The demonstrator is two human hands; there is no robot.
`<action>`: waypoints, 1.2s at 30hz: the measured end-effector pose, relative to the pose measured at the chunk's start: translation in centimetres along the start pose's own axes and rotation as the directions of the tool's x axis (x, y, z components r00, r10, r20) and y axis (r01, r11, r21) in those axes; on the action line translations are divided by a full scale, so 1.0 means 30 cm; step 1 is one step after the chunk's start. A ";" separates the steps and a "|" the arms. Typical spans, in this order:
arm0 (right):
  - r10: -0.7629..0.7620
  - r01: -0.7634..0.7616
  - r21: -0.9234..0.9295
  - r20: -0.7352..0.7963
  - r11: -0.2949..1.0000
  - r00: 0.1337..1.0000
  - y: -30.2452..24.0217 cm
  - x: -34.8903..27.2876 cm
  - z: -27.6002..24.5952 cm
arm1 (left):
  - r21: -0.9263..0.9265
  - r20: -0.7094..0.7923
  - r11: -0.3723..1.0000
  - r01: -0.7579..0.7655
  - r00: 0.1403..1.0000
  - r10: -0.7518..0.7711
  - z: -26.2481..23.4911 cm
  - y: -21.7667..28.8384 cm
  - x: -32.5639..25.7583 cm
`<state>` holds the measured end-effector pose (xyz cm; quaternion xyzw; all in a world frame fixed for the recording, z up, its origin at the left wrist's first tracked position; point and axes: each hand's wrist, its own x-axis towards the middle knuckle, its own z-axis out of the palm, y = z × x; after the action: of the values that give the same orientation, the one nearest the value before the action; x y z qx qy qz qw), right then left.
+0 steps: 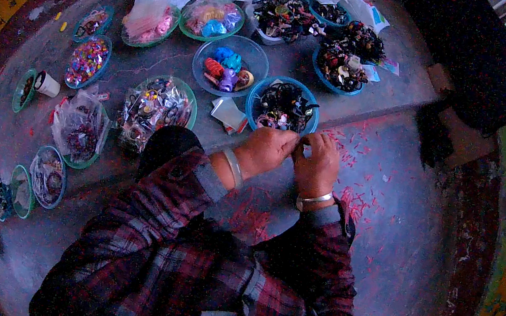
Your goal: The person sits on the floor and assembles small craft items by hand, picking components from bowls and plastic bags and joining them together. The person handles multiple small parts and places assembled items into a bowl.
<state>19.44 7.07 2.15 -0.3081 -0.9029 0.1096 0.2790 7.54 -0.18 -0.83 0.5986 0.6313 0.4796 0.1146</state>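
My left hand and my right hand meet fingertip to fingertip, just in front of a blue basket heaped with black bands or cords. Both are closed in a pinch. Whatever lies between the fingers is too small and dark to name. Each wrist wears a pale bracelet, and plaid sleeves cover my forearms. Left of the basket lies a small stack of white cards or packets. A clear bowl behind it holds red, blue and purple bundles.
A green basket of small wrapped items stands to the left, near a basket of colourful beads. More baskets with pink packets and dark trinkets line the back. Red scraps litter the lower floor beyond a step edge.
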 end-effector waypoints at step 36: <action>0.327 -0.389 0.380 0.220 0.839 0.919 0.124 0.004 -0.026 | -0.135 0.022 0.967 0.217 0.976 -0.216 -0.062 0.006 0.031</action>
<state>21.67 10.09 1.48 -0.3960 -0.8027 0.3722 0.2458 6.08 -0.28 0.67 0.5185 0.6582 0.5042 0.2090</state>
